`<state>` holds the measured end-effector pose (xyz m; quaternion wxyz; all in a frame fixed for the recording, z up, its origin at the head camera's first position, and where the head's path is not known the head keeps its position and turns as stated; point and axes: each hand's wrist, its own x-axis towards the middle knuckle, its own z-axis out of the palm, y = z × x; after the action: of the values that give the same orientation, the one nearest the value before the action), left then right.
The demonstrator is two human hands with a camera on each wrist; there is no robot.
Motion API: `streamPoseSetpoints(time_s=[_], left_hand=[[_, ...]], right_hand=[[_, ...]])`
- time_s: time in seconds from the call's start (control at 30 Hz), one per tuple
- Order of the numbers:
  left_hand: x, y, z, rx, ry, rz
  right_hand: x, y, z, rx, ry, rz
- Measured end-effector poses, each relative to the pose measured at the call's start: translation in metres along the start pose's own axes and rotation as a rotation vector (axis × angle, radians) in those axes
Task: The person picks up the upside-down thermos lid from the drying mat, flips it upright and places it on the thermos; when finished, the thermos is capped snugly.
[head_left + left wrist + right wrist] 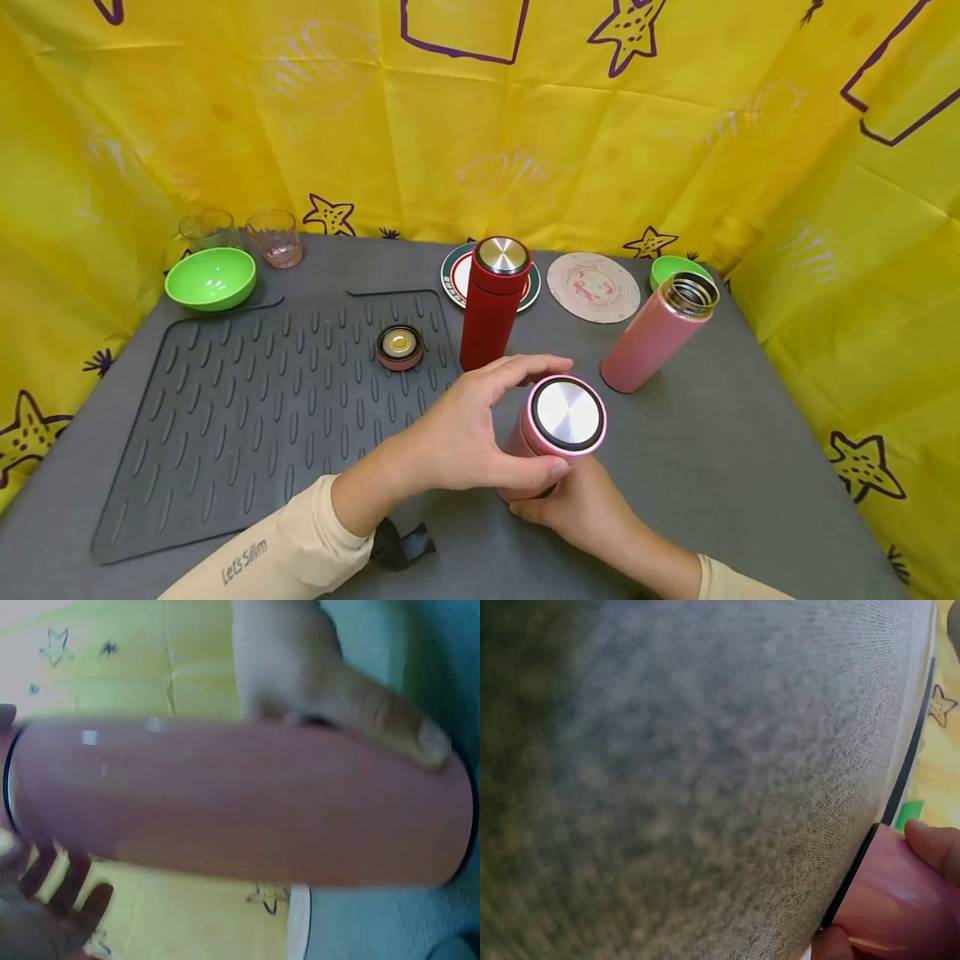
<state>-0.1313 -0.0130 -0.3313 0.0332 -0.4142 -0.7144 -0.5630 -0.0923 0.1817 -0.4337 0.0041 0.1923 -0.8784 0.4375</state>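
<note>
A pink thermos (558,425) with a silver-topped lid (567,414) is held near the table's front, its lid tilted toward the camera. My left hand (536,417) curls round its upper end at the lid, index finger above and thumb below. My right hand (577,504) grips the lower body from underneath. In the left wrist view the pink thermos (240,802) fills the frame, with the right hand's thumb (375,712) lying on it. The right wrist view shows the thermos base (900,900) and fingertips (937,847) against the grey tablecloth (667,787).
A red lidded thermos (493,304) stands just behind, beside an open pink thermos (654,335). A loose lid (400,347) lies on the ribbed black mat (247,417). At the back are a green bowl (210,277), two glasses (273,236), two coasters (592,287) and a small green bowl (675,267).
</note>
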Motion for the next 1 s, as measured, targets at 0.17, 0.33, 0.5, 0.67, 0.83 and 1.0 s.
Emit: streamPoseSetpoints(time_s=[0.17, 0.33, 0.5, 0.67, 0.83, 1.0], left_hand=[[-0.002, 0.009, 0.015, 0.122, 0.141, -0.082], [-0.003, 0.009, 0.017, 0.198, 0.258, -0.062], [-0.001, 0.002, 0.006, 0.091, 0.155, 0.054], [-0.002, 0.0, 0.005, 0.016, 0.081, 0.03], [-0.004, 0.006, 0.014, 0.131, 0.15, -0.066], [-0.004, 0.006, 0.017, 0.157, 0.223, -0.04]], right_hand=[[0.0, -0.001, 0.001, -0.013, -0.003, -0.023], [-0.001, -0.002, 0.001, -0.034, 0.015, 0.0], [0.001, -0.003, 0.0, -0.015, 0.003, 0.042], [0.001, -0.002, -0.001, -0.016, -0.001, 0.027], [-0.001, -0.002, -0.001, -0.043, -0.015, 0.025], [0.0, -0.003, 0.0, -0.043, -0.003, 0.048]])
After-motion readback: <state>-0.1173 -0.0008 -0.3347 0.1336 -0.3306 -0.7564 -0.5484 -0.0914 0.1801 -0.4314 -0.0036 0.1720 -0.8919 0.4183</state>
